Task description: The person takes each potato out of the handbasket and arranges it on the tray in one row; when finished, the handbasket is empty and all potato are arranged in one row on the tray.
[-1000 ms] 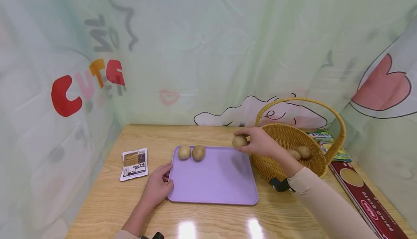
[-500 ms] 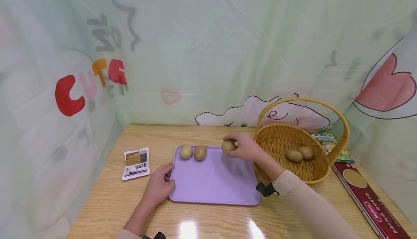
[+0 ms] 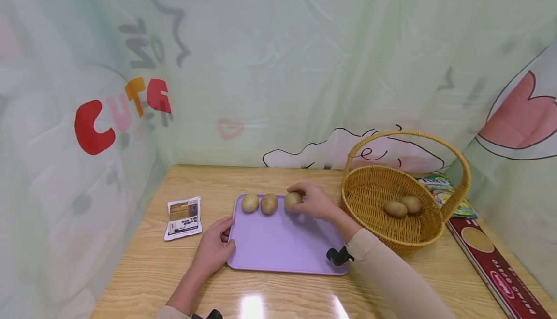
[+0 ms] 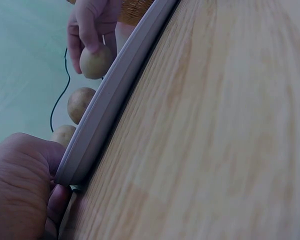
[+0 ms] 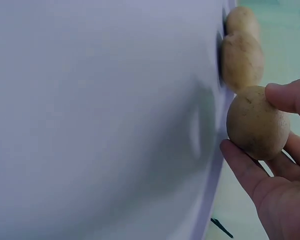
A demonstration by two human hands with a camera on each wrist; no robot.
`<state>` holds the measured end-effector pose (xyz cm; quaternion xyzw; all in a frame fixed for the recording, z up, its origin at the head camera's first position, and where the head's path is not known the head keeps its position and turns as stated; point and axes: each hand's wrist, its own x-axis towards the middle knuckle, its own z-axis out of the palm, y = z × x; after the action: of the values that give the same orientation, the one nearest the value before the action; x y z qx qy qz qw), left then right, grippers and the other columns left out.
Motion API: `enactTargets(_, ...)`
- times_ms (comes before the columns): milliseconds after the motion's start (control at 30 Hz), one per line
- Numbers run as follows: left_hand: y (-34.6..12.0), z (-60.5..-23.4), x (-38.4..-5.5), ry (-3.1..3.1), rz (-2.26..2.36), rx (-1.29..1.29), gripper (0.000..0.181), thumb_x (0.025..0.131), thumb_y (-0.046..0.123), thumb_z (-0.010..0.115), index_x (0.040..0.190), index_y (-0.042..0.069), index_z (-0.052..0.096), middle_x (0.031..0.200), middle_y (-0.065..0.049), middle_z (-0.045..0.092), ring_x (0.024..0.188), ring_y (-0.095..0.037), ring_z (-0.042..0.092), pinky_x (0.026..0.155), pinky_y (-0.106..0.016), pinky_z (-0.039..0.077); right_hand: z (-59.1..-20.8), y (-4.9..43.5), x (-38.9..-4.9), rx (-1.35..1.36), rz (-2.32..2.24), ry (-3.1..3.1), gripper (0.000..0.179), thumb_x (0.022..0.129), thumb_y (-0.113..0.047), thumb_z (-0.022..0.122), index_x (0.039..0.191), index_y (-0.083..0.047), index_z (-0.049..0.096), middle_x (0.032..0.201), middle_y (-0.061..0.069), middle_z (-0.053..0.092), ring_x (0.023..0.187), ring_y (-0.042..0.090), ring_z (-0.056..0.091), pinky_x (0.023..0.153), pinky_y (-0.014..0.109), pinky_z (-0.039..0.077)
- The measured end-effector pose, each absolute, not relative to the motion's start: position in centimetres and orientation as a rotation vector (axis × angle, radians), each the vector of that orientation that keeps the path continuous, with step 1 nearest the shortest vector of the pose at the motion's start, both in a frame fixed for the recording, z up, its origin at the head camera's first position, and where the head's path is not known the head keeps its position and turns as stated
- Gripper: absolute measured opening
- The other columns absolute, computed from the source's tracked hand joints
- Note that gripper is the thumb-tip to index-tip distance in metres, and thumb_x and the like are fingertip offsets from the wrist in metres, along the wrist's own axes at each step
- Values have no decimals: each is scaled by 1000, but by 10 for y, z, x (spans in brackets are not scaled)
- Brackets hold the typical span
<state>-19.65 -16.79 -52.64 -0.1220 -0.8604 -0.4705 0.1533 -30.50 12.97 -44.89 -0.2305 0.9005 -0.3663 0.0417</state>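
My right hand (image 3: 314, 203) holds a round potato (image 5: 257, 123) between thumb and fingers, over the back edge of the purple tray (image 3: 283, 246). Just to its left, a brown potato (image 3: 269, 204) and a paler potato (image 3: 250, 203) sit side by side along the tray's back rim. In the right wrist view the held potato overlaps the brown one, and its shadow falls on the tray. My left hand (image 3: 214, 245) grips the tray's left edge; the left wrist view has the rim between its thumb and fingers.
A wicker basket (image 3: 365, 198) with a tall handle stands to the right, tilted forward, with two potatoes (image 3: 396, 208) inside. Beyond it lie a green packet (image 3: 452, 203) and a long dark red box (image 3: 491, 266). A white sachet (image 3: 183, 218) lies left of the tray on the wooden table (image 3: 143, 266).
My right hand has carried the potato leftward from beside the basket, over the tray, to near the two potatoes at the back. My left hand keeps its grip on the tray edge.
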Motion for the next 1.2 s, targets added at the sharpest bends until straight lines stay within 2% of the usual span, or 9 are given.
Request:
enactTargets(333, -168, -524, -196, -2457, -1343, -353, 52, 68, -11, 66, 120, -12, 62, 122, -19, 62, 81, -16, 61, 69, -23, 56, -462, 111, -309, -667, -1145, 2791, 51, 73, -13, 81, 121, -4, 65, 115, 7, 66, 100, 21, 58, 89, 39, 49)
enactTargets(733, -167, -527, -200, -2462, -1302, -364, 51, 69, -10, 66, 120, -9, 63, 121, -15, 63, 81, -14, 61, 69, -22, 55, -459, 115, -309, -616, -1015, 2857, 53, 71, -17, 84, 120, -5, 66, 106, 6, 66, 91, 20, 58, 82, 36, 50)
enactTargets(1200, -168, -528, -199, -2462, -1296, -365, 51, 69, -10, 65, 119, -10, 63, 121, -16, 63, 81, -13, 61, 68, -22, 55, -469, 117, -312, -626, -1265, 2701, 49, 72, -10, 82, 118, -2, 66, 109, 6, 67, 94, 19, 60, 84, 36, 51)
